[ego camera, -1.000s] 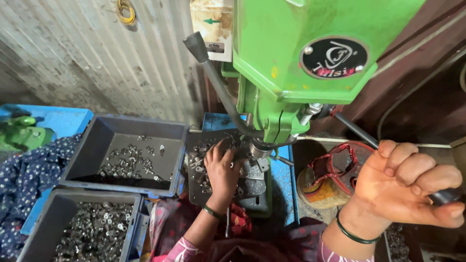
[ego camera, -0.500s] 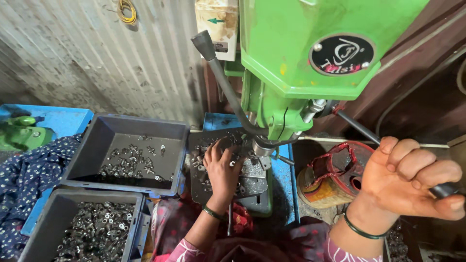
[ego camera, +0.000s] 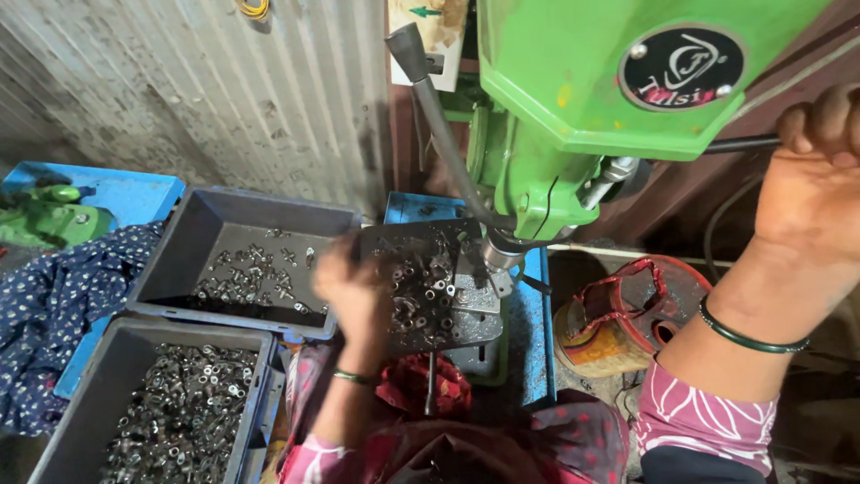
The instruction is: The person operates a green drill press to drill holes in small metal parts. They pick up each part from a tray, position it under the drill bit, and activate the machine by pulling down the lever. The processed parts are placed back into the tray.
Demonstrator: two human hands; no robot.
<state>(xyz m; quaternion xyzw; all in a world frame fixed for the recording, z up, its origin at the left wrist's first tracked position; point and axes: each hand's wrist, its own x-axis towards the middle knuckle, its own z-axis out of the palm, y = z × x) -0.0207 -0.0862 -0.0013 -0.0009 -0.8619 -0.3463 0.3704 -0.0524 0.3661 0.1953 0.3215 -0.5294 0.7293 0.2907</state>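
Note:
A green drill press [ego camera: 582, 99] stands in front of me, its spindle over a dark metal work table [ego camera: 430, 287] strewn with small metal nuts. My right hand [ego camera: 820, 170] is raised at the right, closed around the black feed handle [ego camera: 739, 143] of the press. My left hand [ego camera: 349, 291] is blurred, at the left edge of the work table, between it and the upper grey tray [ego camera: 242, 260]. Whether its fingers hold a small part I cannot tell. A green bangle sits on each wrist.
A lower grey tray [ego camera: 157, 403] full of small metal nuts sits at the bottom left. A dark spotted cloth [ego camera: 54, 314] and a green object [ego camera: 45, 220] lie on a blue surface at far left. A red and yellow tin [ego camera: 627, 314] stands right of the press.
My right hand has swung the feed handle upward and to the right. My left hand has moved left, off the middle of the work table toward the upper grey tray.

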